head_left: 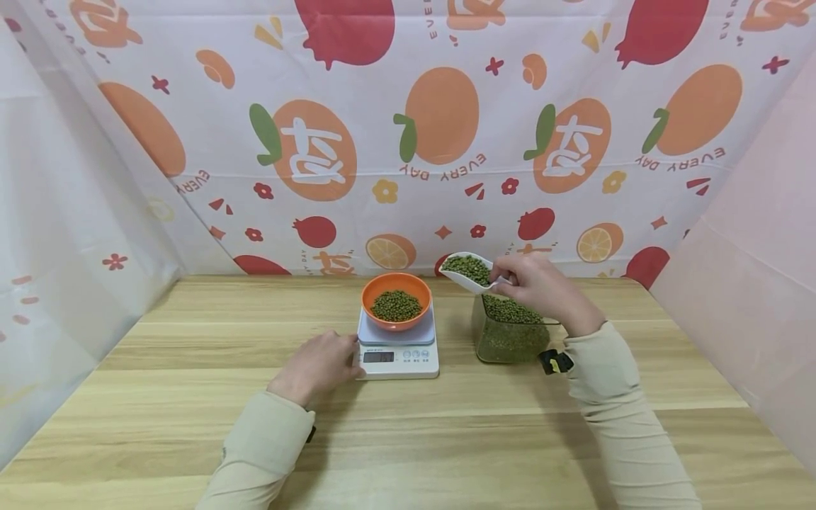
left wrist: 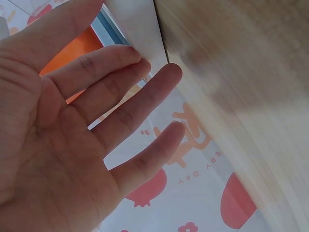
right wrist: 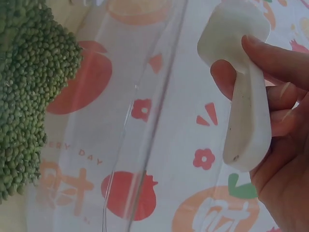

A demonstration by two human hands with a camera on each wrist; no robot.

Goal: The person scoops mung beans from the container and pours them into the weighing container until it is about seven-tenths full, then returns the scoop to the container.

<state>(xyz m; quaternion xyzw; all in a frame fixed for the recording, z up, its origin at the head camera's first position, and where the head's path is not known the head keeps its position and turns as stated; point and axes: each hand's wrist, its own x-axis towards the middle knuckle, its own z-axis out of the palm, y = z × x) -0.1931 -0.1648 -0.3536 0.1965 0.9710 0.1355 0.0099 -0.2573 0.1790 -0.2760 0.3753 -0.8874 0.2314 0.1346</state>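
In the head view my right hand [head_left: 532, 280] grips a white scoop [head_left: 474, 285] by its handle, and the scoop is heaped with green mung beans [head_left: 467, 268]. It hangs in the air above and left of a clear container [head_left: 510, 343] partly filled with the same beans. The right wrist view shows thumb and fingers around the scoop handle [right wrist: 248, 121]. My left hand [head_left: 321, 365] is at the left edge of a white kitchen scale [head_left: 398, 363], its fingers extended and holding nothing. On the scale sits an orange bowl [head_left: 395, 324] with mung beans in it.
The scale's small display [head_left: 379, 357] is lit too faintly to read. The wooden table [head_left: 408, 446] runs back to a fruit-printed cloth [head_left: 357, 248]. White cloth also hangs at the left and right sides.
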